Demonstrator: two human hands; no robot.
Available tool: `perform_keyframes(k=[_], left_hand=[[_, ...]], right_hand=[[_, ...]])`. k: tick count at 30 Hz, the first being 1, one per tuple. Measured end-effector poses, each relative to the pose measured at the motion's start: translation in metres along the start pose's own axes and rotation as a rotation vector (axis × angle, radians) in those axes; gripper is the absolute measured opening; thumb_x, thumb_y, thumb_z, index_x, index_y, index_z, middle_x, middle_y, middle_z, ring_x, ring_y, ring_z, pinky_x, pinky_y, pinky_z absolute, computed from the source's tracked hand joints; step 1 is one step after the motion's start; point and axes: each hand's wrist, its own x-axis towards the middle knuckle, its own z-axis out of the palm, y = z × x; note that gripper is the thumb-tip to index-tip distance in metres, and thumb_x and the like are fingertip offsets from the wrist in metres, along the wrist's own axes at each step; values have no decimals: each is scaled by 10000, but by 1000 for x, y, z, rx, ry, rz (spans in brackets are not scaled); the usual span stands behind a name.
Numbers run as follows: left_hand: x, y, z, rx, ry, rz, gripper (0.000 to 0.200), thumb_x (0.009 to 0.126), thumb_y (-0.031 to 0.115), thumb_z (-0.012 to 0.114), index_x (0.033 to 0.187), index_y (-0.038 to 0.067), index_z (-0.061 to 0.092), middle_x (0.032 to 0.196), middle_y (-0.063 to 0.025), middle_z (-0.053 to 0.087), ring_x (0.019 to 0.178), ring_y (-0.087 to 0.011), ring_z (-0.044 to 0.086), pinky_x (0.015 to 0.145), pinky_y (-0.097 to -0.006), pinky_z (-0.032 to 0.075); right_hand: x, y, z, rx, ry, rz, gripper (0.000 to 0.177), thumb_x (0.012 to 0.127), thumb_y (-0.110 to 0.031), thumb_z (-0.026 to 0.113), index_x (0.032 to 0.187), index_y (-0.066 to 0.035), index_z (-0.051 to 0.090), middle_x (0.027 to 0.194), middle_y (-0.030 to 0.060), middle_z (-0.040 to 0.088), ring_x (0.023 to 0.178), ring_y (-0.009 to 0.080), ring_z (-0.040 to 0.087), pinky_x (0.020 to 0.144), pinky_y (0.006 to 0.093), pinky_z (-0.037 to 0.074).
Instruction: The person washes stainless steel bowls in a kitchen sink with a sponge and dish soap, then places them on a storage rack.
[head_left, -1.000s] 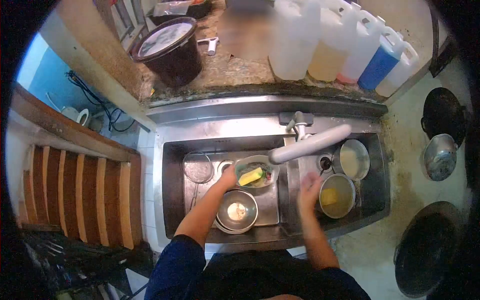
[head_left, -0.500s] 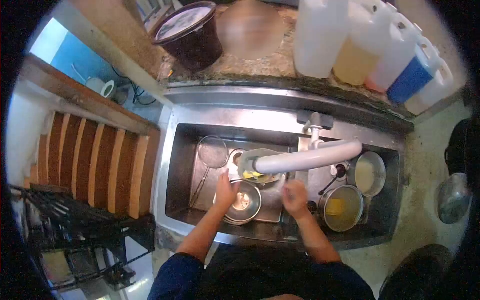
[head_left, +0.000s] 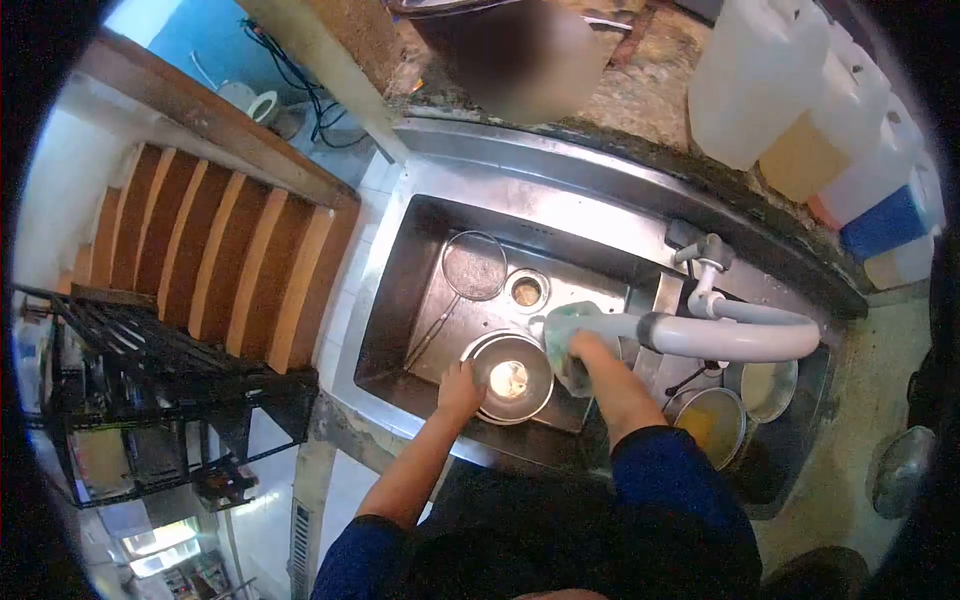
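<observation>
In the left basin of the steel sink (head_left: 395, 285), my left hand (head_left: 461, 391) is at the left rim of a round metal bowl (head_left: 530, 392), its fingers closed over the edge. My right hand (head_left: 588, 347) reaches under the pale faucet hose (head_left: 735, 338) and touches a greenish, translucent item (head_left: 568, 372) beside the bowl; its fingers are partly hidden, and their grip is unclear. A round wire strainer (head_left: 475, 266) with a long handle lies at the basin's left, next to the drain (head_left: 527, 291).
The right basin holds a pot with something yellow (head_left: 712, 425) and a pot of pale content (head_left: 768, 388). Plastic jugs (head_left: 750, 85) and a dark bucket (head_left: 470, 45) stand on the ledge behind. Wooden stairs (head_left: 225, 265) are at the left.
The view has shifted and turned. My left hand has moved onto the bowl's rim. My right hand has moved left to the greenish item under the hose.
</observation>
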Motion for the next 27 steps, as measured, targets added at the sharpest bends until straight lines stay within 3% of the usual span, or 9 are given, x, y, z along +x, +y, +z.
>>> perform_keyframes(k=[4,7,12,14,20,21,24,26,27], left_hand=[[29,-6,30,7,-67,-129,433,754,230,671,1092,25,494,1100,-194,538,1008,-346,553,837,-424,461],[53,-28,65,-89,101,-201,343,756,206,649,1013,23,515,1024,-216,579,937,-373,582,799,-449,470],[37,-16,21,-349,22,-103,239,743,162,591,924,12,548,862,-223,612,829,-398,595,729,-452,472],[30,-13,9,-356,69,-53,204,738,155,575,876,7,552,819,-223,610,806,-399,596,710,-453,468],[5,-7,-38,-529,324,-10,175,729,146,569,826,-1,569,749,-219,599,722,-373,598,661,-429,467],[9,-14,-39,-530,323,-22,172,727,132,568,833,-3,576,733,-197,605,692,-342,604,649,-407,471],[21,-23,-25,-832,301,-35,166,720,82,560,857,-4,598,707,-113,610,634,-221,593,615,-341,474],[24,-5,-30,-1016,283,-35,171,716,50,549,868,-1,608,708,-62,604,629,-153,574,603,-307,473],[17,15,-41,-1047,274,-42,174,714,37,542,869,1,612,714,-43,597,638,-129,564,602,-295,473]], right_hand=[[-3,-5,8,39,41,78,531,688,-219,671,1187,-110,525,1100,181,586,1037,346,557,881,411,450],[-22,-19,1,141,146,132,535,662,-206,695,1162,-92,542,1057,195,604,1001,347,580,857,411,468],[-25,-9,-1,168,142,195,500,633,-183,718,1100,-67,581,1007,204,626,957,358,602,824,413,485],[-19,-6,-14,-70,-23,38,429,650,-184,700,1049,-57,609,995,199,629,943,370,602,810,418,486],[-137,-74,-96,267,721,-200,328,716,-221,634,986,-36,625,934,211,631,872,360,611,761,433,481],[-162,-95,-113,392,728,-264,335,734,-226,623,1013,-42,609,932,231,616,836,376,603,728,442,481],[-123,-113,-100,639,158,-188,318,756,-224,605,1016,-43,577,948,243,588,856,403,573,743,445,469],[-61,-138,-47,602,680,-151,305,777,-231,591,1003,-33,541,944,250,565,891,392,553,765,431,446],[-59,-158,-47,599,725,-152,292,782,-232,588,982,-26,534,944,243,567,908,382,553,777,428,440]])
